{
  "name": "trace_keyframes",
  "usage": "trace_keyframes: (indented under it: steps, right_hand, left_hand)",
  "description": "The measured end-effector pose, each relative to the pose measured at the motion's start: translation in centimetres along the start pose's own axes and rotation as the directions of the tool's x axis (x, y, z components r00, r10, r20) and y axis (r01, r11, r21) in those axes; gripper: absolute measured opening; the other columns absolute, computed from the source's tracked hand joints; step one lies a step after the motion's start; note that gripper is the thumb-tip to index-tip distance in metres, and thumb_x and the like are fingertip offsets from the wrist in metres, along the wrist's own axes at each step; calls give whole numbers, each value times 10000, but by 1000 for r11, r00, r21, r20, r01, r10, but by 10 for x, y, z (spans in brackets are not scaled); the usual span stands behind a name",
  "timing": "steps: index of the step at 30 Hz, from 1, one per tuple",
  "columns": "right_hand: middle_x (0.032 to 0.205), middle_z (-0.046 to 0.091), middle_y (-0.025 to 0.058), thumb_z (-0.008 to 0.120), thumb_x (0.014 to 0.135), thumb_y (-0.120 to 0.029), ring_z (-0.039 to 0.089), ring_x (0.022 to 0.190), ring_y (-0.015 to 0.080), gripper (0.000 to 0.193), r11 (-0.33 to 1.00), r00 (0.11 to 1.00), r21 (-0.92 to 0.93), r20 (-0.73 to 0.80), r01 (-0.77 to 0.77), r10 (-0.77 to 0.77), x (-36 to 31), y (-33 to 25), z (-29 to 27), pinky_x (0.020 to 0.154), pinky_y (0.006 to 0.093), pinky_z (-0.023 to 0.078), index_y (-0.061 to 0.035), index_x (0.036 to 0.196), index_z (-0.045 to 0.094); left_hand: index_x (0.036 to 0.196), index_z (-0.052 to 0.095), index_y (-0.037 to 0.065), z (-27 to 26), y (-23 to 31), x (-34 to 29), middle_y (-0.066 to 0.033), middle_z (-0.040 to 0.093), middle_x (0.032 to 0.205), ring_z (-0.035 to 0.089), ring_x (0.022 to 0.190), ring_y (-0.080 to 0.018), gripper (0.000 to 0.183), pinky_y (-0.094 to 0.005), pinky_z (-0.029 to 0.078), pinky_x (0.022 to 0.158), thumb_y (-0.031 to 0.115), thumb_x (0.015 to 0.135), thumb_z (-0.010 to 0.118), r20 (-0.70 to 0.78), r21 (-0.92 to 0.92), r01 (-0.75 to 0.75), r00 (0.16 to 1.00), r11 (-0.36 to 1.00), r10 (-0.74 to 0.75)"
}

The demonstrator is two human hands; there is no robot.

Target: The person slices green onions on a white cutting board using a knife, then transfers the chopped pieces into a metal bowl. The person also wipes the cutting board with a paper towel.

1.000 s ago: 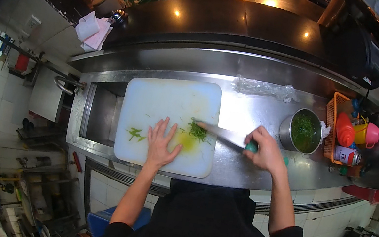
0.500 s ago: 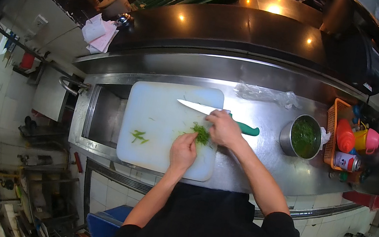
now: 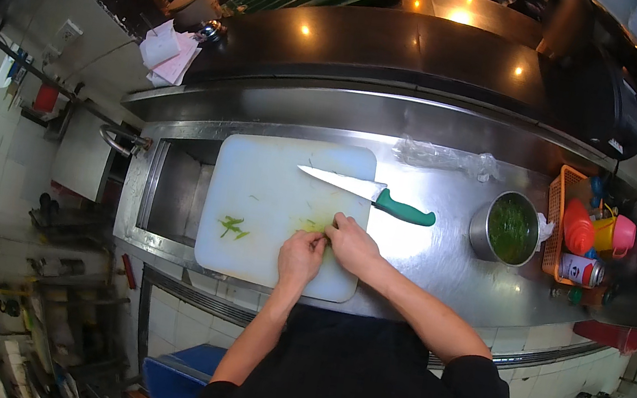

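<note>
On the right half of the white cutting board [image 3: 283,161], my two hands meet fingertip to fingertip. The fingers of my left hand [image 3: 300,259] and my right hand [image 3: 352,247] are drawn together around chopped greens [image 3: 326,248], which they mostly hide. Small green shreds and a wet greenish smear lie just beyond my fingertips. A knife [image 3: 344,182] rests untouched farther up the board, blade pointing left, its green handle over the right edge. Several cut green pieces [image 3: 232,227] lie apart at the left.
Right of the board stands a metal pot [image 3: 481,230] with chopped greens in liquid. Beyond it is an orange basket [image 3: 557,203] of bottles and cups. A crumpled clear plastic bag [image 3: 444,158] lies behind. A sink [image 3: 179,195] with a faucet [image 3: 117,138] is at left.
My right hand has left the knife's handle area and come down toward my left hand. The pile of chopped greens, visible before, is now mostly covered by my fingers.
</note>
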State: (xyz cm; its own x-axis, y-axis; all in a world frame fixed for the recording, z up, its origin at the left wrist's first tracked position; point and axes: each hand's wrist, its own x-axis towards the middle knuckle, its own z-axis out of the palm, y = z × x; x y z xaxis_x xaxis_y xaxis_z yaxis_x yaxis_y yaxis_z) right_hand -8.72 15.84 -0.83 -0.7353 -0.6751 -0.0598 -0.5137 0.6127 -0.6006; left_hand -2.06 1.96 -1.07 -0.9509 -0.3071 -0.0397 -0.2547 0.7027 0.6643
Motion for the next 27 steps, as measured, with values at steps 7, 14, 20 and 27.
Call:
trace_keyframes:
  steps: [7,14,20,27]
  right_hand:
    - [1056,611,242,596,833,-97,631,990,409,177,996,997,28,6,-83,82,4,-20,11,847,468,545,46,888,684]
    - [961,709,211,662,819,-102,698,855,344,196,953,995,287,-9,-93,100,-9,9,5,782,401,568,38,935,736]
    - [867,745,89,773,830,-110,681,784,122,218,463,954,885,-98,-47,284,-85,64,-102,747,264,554,26,999,757]
    - [967,743,146,768,783,-174,713,922,272,250,764,664,241,-384,-598,641,-166,140,-224,849,351,540,-52,1001,764]
  left_hand:
    - [1014,734,41,-14,-6,-6,-190,691,1010,664,900,-366,198,-432,529,818,106,853,640,131,-36,-107,985,994,111]
    - [1068,721,8,-44,-43,1,-106,703,1011,664,895,-187,173,-298,534,777,79,931,644,-20,-313,-45,999,949,41]
    - [1087,716,12,-50,-83,2,-69,698,1030,641,907,-129,169,-265,515,790,91,953,650,-126,-286,-16,992,958,-21]
    - [1039,720,19,-43,-77,-8,-83,674,1057,646,901,-172,141,-285,525,722,81,939,642,-152,-250,-43,988,967,5]
